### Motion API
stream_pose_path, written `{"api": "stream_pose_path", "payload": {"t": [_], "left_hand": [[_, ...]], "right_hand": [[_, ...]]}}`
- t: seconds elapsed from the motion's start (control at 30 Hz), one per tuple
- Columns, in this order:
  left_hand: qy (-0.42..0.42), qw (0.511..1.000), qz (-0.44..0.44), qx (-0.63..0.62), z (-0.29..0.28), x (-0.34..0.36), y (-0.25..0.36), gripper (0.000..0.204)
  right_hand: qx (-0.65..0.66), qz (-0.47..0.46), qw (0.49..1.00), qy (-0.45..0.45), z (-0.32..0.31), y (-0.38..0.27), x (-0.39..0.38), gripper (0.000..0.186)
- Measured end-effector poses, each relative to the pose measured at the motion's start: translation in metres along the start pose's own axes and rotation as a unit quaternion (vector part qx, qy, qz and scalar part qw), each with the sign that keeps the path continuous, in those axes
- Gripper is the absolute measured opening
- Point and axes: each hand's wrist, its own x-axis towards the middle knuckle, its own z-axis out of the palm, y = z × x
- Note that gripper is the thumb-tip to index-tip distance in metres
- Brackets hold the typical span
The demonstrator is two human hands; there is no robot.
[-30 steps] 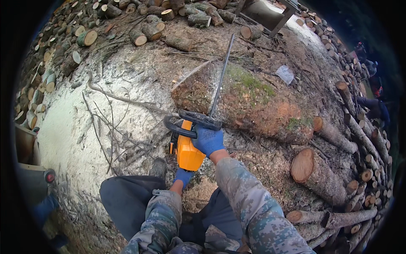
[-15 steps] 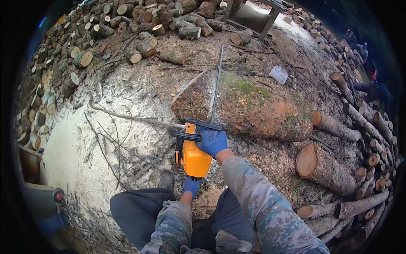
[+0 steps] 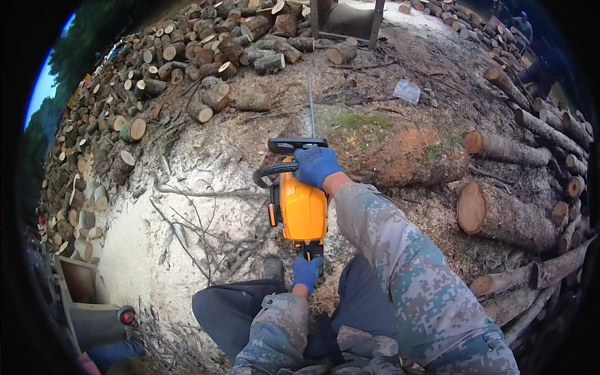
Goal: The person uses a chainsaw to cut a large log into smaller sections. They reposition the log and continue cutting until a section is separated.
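The right hand (image 3: pixel 316 165), arm extended forward, has its fingers wrapped around the front handle of the orange chainsaw (image 3: pixel 302 206). The left hand (image 3: pixel 307 272) (blue-gloved, like the right) has its fingers closed on the rear grip. The guide bar (image 3: pixel 310 106) sits in the mossy log (image 3: pixel 400 153). Stacked firewood (image 3: pixel 206 56) surrounds the sawdust-covered ground (image 3: pixel 187 175).

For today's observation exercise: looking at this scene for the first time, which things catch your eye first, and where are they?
At centre, an orange chainsaw stands out, its bar laid into a big mossy log. Blue-gloved hands hold it: the right hand on the front handle, the left hand at the rear. Stacked cut firewood rings the sawdust-strewn ground, with long trunks lying at right.
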Motion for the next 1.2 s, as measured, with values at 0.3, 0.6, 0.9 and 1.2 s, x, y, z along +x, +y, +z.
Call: {"api": "stream_pose_path", "payload": {"t": [0.3,0.6,0.9,1.2], "left_hand": [[0.002,1.0,0.004,0.018,0.0,-0.018,0.047,0.033],[-0.018,0.999,-0.013,-0.046,0.0,-0.015,0.046,0.03],[-0.01,1.0,0.008,0.002,-0.005,-0.02,0.055,0.022],[0.004,0.999,0.025,-0.035,-0.002,-0.018,0.03,0.024]], "right_hand": [[-0.016,-0.006,1.0,0.023,-0.027,0.01,0.02,0.036],[-0.026,-0.005,0.999,0.021,-0.031,0.011,0.026,0.035],[-0.027,-0.008,0.999,0.026,-0.032,0.007,0.028,0.039],[-0.006,-0.016,1.0,0.015,-0.014,0.002,0.009,0.036]]}}
